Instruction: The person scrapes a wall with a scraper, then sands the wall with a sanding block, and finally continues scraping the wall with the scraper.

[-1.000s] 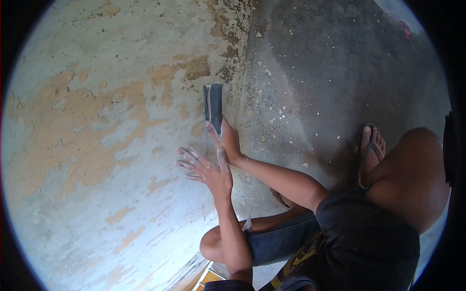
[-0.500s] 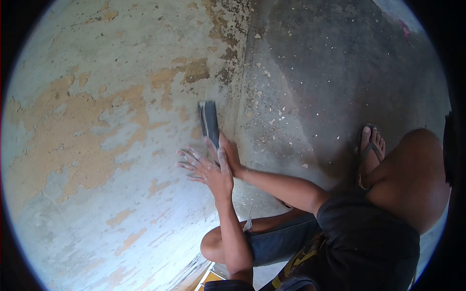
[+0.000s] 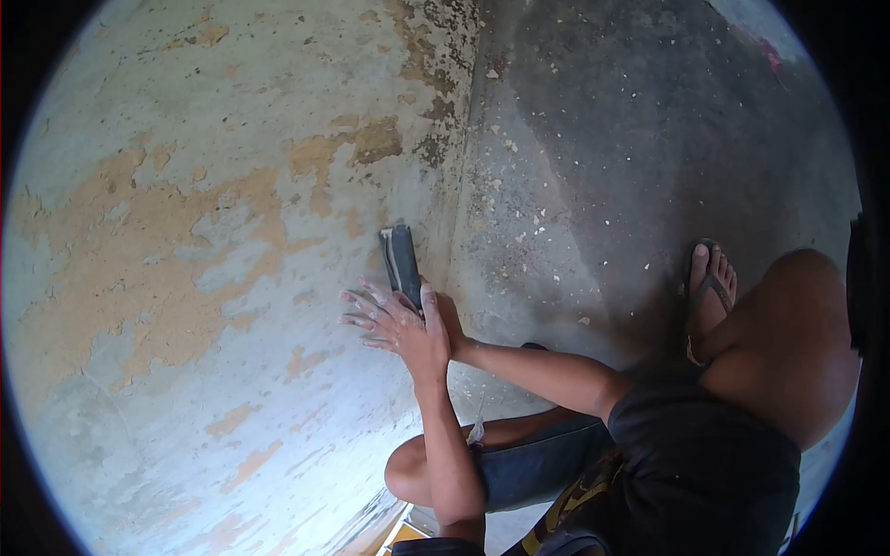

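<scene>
Fingers [image 3: 363, 307] of your dusty left hand [image 3: 403, 329] spread wide, partly before the oblong, dark grey block [image 3: 403, 264] with pale seam. Your right hand [image 3: 451, 320], partly hidden, holds this block at the pale, peeling wall [image 3: 102, 278]. On your black cloth shirt [image 3: 714, 454], yellow print [image 3: 577, 496] is too unclear for reading.

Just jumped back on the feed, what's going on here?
A crouching person is working at a patchy, peeling wall. Their right hand, partly hidden behind the left hand, appears to grip the lower end of a dark block at the wall. The dusty left hand is open, fingers spread. Tan patches show on the wall, and pale flakes dot the floor.
</scene>
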A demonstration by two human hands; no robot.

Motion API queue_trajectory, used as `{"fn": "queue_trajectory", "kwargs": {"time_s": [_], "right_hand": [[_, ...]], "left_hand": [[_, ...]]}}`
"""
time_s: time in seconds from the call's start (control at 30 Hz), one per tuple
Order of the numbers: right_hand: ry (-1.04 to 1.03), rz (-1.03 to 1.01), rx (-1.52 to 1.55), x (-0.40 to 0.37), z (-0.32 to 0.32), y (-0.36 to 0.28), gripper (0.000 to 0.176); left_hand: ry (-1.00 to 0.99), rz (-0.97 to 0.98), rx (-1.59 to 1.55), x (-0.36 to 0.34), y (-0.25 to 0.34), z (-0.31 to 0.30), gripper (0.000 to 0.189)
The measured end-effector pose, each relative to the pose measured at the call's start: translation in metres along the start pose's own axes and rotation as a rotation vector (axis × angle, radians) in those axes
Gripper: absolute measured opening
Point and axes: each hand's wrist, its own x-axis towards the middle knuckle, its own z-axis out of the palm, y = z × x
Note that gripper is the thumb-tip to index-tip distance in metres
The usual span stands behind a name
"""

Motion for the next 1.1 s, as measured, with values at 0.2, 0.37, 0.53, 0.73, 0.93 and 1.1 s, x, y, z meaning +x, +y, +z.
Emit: {"fn": "queue_trajectory", "kwargs": {"time_s": [0.2,0.37,0.53,0.73,0.93,1.1], "right_hand": [[-0.004,0.029,0.149,0.026,-0.016,-0.043,0.034],[0.019,-0.063,0.146,-0.009,0.003,-0.001,0.033],[-0.038,-0.005,0.280,0.004,-0.003,-0.017,0.034],[0.036,0.012,0.170,0.017,-0.019,-0.050,0.034],[-0.039,0.043,0.214,0.007,-0.009,-0.019,0.039],[0.118,-0.022,0.150,0.040,-0.026,-0.051,0.041]], "left_hand": [[-0.008,0.002,-0.045,-0.003,-0.004,-0.004,0.094],[-0.007,0.009,-0.021,0.000,0.000,-0.002,0.096],[-0.011,-0.021,-0.018,-0.003,0.004,-0.007,0.098],[-0.025,0.012,-0.111,-0.003,0.006,-0.012,0.095],[-0.029,-0.046,-0.051,-0.004,0.010,-0.013,0.096],[-0.035,-0.019,-0.109,-0.005,0.004,-0.017,0.095]]}}
